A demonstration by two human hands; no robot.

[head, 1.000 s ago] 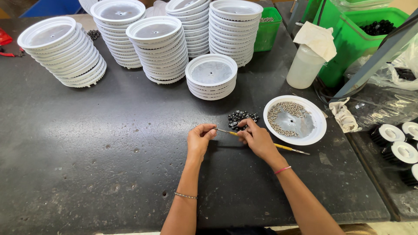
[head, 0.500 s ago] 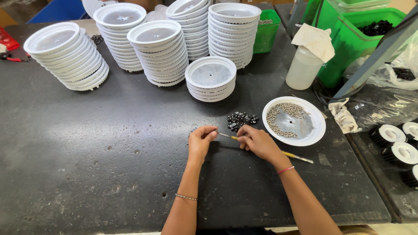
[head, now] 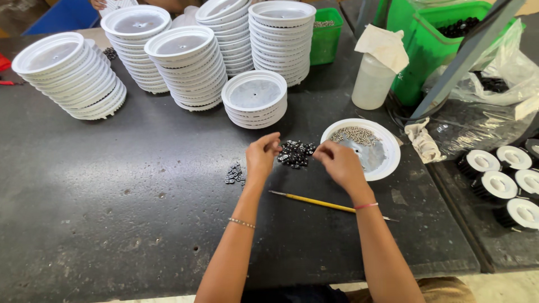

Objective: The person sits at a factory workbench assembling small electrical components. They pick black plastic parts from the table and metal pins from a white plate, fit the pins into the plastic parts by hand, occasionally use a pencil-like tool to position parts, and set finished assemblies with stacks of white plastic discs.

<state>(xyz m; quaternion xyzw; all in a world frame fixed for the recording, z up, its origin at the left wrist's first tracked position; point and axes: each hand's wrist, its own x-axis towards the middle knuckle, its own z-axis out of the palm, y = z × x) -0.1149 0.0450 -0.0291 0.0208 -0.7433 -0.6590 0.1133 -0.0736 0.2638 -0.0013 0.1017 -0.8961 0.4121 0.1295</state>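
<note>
Both hands (head: 303,160) have left the yellow stick (head: 314,201) for half-hidden black parts (head: 296,153)

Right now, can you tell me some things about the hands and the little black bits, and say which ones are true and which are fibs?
1. Both hands reach the pile of small black parts. True.
2. The right hand holds the yellow stick. False: the stick lies on the dark table, apart from both hands.
3. The white dish beside the right hand holds small silvery pieces. True.
4. The left hand rests on a stack of white discs. False: it is at the black parts, in front of the short stack.
</note>
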